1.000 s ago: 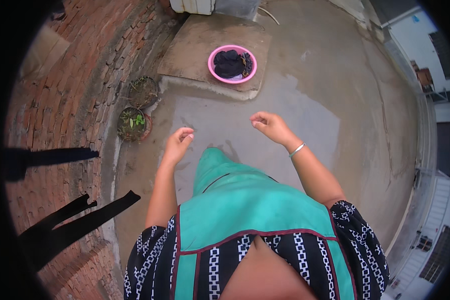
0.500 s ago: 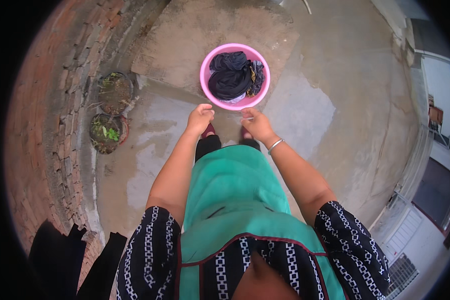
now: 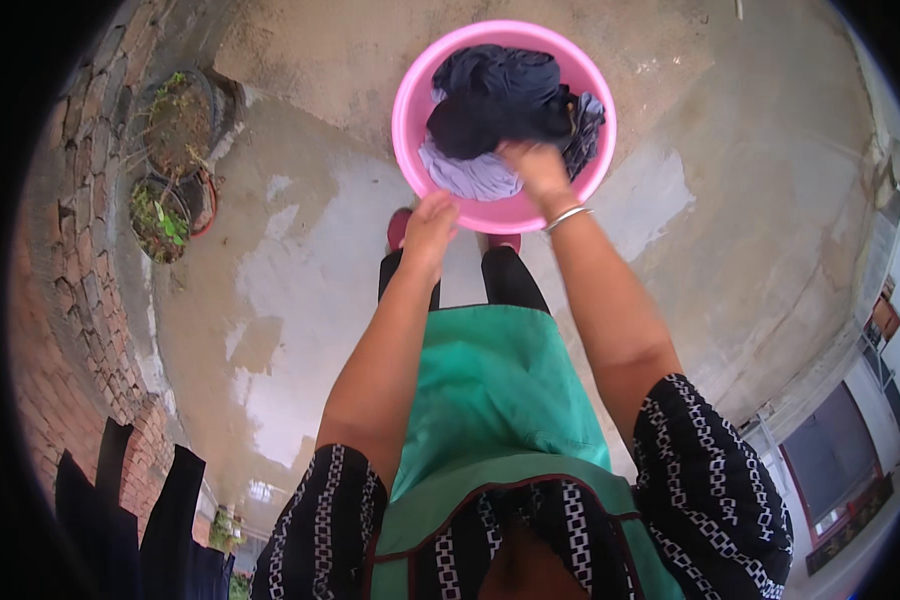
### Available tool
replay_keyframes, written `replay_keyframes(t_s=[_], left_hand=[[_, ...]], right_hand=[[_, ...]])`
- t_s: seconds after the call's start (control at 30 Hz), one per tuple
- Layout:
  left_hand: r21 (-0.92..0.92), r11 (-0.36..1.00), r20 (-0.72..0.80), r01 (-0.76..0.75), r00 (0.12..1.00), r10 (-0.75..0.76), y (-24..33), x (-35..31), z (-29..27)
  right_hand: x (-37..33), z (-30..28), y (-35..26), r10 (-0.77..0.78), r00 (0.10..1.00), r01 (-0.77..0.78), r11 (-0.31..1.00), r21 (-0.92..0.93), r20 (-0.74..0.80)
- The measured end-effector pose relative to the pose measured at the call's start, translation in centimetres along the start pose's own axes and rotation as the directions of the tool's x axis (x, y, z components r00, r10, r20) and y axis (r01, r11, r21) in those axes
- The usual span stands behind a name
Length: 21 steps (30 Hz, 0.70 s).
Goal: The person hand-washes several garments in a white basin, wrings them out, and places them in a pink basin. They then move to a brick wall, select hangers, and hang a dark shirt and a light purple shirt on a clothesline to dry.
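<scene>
A round pink basin (image 3: 402,120) holds a heap of laundry. On top lies a black garment (image 3: 470,125), with a dark navy cloth (image 3: 505,72) behind it. A pale lilac cloth (image 3: 470,177) shows at the near left and a dark patterned cloth (image 3: 587,135) at the right. My right hand (image 3: 538,172) reaches into the basin at the near edge of the black garment; its fingers are smeared by motion. My left hand (image 3: 434,225) is at the basin's near left rim, fingers loosely extended, nothing visible in them. Whether it touches the rim is unclear.
The basin rests on or by a rough concrete slab (image 3: 310,60), with wet patchy concrete floor (image 3: 300,250) around. Two plant pots (image 3: 175,130) stand along the brick wall (image 3: 80,260) at left. Dark cloths (image 3: 170,510) hang at lower left. A pale building (image 3: 830,440) is at right.
The basin now appears larger and closer. My right hand has moved from in front of it into the laundry; my left hand has come to its rim. More of the lilac cloth shows.
</scene>
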<state>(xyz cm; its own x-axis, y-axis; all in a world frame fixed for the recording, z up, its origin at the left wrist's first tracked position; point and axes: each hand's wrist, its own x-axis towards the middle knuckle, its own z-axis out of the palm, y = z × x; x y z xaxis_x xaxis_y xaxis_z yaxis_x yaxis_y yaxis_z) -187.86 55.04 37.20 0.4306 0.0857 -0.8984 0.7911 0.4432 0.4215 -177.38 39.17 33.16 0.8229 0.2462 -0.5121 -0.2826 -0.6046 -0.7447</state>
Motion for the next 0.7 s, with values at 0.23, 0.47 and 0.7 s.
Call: replay_keyframes(t_s=[0.23,0.47,0.7], left_hand=[[-0.059,0.995,-0.039,-0.084,0.996,0.082,1.8,2.2,1.5],[-0.139,0.99,-0.037,0.018,0.999,-0.023,2.0,0.1,-1.2],[-0.357,0.902,0.155,0.244,0.967,-0.2,1.5,-6.6,-0.6]], right_hand=[[-5.9,1.9,5.0,0.002,0.993,0.0,1.0,0.018,-0.114],[-0.4,4.7,1.7,0.178,0.984,-0.159,0.816,-0.556,-0.02],[-4.5,-5.7,-9.5,0.01,1.0,-0.01,1.0,-0.028,0.0]])
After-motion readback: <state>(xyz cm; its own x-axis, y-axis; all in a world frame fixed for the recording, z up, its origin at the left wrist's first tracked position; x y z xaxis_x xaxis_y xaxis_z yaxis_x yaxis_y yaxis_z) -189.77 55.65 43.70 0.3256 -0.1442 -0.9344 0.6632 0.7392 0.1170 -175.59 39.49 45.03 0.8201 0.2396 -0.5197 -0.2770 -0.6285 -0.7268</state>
